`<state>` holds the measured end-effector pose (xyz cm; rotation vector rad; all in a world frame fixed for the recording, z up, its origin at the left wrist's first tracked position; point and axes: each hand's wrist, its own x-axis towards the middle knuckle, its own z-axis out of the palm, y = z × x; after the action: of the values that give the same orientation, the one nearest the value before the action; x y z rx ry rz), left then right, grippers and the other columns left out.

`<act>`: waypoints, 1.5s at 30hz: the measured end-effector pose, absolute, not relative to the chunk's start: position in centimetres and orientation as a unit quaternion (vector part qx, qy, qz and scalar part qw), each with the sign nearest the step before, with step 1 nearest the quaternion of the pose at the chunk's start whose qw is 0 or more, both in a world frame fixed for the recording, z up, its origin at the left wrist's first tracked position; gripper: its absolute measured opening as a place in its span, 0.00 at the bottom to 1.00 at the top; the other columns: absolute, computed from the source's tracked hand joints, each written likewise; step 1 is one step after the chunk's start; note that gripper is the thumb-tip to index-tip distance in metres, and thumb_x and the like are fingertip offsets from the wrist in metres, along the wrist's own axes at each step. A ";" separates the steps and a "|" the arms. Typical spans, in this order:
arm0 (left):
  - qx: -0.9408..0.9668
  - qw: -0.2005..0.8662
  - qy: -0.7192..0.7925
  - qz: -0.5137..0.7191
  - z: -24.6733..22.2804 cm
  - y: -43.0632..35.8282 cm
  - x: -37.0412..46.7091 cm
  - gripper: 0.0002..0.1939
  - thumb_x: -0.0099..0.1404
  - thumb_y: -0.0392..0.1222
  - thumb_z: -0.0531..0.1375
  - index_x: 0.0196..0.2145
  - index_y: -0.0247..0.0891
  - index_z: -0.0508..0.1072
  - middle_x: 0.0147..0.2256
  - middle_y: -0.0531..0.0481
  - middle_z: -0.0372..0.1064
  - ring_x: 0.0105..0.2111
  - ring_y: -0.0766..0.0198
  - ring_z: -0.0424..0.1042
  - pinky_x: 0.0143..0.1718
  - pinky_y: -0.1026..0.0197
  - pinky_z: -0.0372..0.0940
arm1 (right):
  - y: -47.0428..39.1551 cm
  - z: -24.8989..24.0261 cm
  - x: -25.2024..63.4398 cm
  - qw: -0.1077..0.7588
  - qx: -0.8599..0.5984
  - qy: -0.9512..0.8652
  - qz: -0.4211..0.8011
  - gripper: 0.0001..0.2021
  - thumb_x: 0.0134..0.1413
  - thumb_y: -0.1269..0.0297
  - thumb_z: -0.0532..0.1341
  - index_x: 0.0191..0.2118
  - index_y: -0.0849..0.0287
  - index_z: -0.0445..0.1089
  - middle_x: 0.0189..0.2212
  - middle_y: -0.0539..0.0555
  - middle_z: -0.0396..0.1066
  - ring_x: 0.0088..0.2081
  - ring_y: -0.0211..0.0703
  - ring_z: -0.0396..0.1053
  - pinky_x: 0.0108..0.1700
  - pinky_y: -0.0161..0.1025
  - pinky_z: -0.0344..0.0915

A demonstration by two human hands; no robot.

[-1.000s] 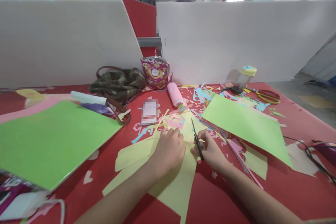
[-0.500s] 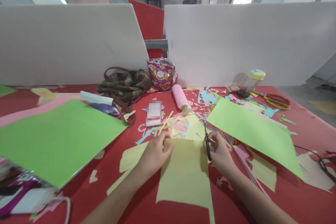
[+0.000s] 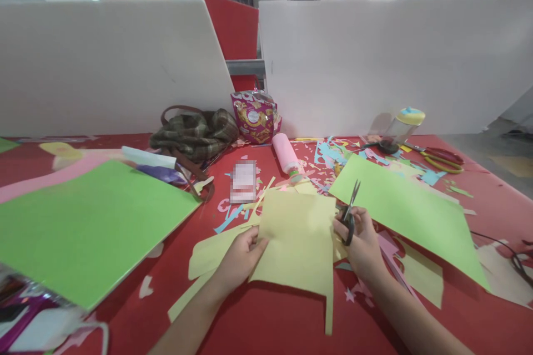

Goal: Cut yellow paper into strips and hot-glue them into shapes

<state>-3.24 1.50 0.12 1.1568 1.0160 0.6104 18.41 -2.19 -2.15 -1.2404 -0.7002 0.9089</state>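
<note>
My left hand pinches the left edge of a yellow sheet of paper, thumb on top. A narrow strip hangs from the sheet's lower right corner. Black-handled scissors sit in my right hand, blades pointing up and away, just beside the sheet's right edge. The fingers wrap round the handles. Other yellow paper pieces lie under and left of the sheet. Coloured paper scraps and a pink bottle are beyond it.
Green sheets lie left and right on the red table. A phone, a snack bag, a plaid bag, a clear jar with yellow lid and red-yellow scissors stand or lie farther back, before white panels.
The yellow sheet has shifted up and away, lifted off the table. My left hand has slid down its left edge. The scissors have moved right, clear of the sheet, blades tilting rightward.
</note>
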 end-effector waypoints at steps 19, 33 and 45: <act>0.508 0.739 0.384 0.219 0.6 1.4 -4.0 0.17 0.54 0.40 0.56 0.42 0.35 0.63 0.30 0.48 0.69 0.25 0.65 0.68 0.29 0.62 0.64 | -2.3 -1.6 18.9 0.627 -0.562 -0.350 0.411 0.14 0.38 0.69 0.62 0.28 0.55 0.53 0.26 0.46 0.60 0.26 0.33 0.59 0.25 0.28 0.55; 0.502 0.701 0.476 0.174 0.5 1.0 -2.9 0.10 0.54 0.43 0.54 0.23 0.33 0.62 0.13 0.51 0.67 0.13 0.67 0.66 0.18 0.67 0.60 | -2.2 -1.4 19.1 0.647 -0.576 -0.339 0.368 0.14 0.37 0.66 0.63 0.27 0.55 0.54 0.25 0.46 0.59 0.25 0.33 0.59 0.26 0.30 0.57; 0.408 0.680 0.531 0.298 0.1 -1.7 0.3 0.13 0.50 0.44 0.58 0.29 0.30 0.66 0.19 0.46 0.72 0.20 0.62 0.70 0.27 0.61 0.66 | -3.3 -1.9 16.4 0.621 -0.541 -0.377 0.423 0.16 0.34 0.70 0.63 0.25 0.55 0.51 0.24 0.46 0.59 0.26 0.36 0.60 0.26 0.32 0.58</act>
<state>0.34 -1.69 0.06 0.9169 1.1910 0.6694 16.44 -3.33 -1.92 -1.2443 -0.8663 0.9717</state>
